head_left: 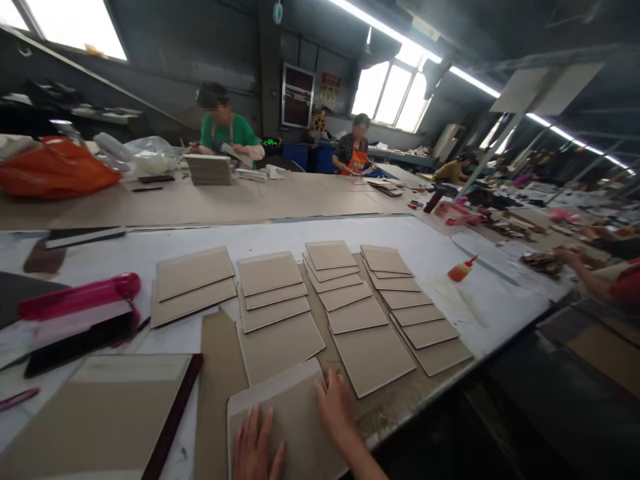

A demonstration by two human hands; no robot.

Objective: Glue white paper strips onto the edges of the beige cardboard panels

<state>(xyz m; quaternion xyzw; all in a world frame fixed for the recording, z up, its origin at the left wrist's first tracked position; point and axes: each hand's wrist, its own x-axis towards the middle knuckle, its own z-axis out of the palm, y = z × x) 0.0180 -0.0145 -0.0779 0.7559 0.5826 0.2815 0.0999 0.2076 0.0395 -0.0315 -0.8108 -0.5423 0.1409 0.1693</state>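
Both of my hands rest on a tan cardboard sheet [290, 413] with a pale strip along its top edge, at the near edge of the table. My left hand [256, 445] lies flat on it with its fingers spread. My right hand [336, 408] presses the sheet's upper right corner, fingers stretched out. Just beyond, several overlapping rows of similar cardboard sheets [320, 307] are fanned out on the white table top [450, 260].
A pink-handled tool [80, 297] and a dark-edged board [107, 413] lie to the left. An orange glue bottle [461, 269] lies on the right. Two seated people [225, 127] work at the far table beside a stack of sheets [209, 168]. Another person's arm [585, 270] reaches in from the right.
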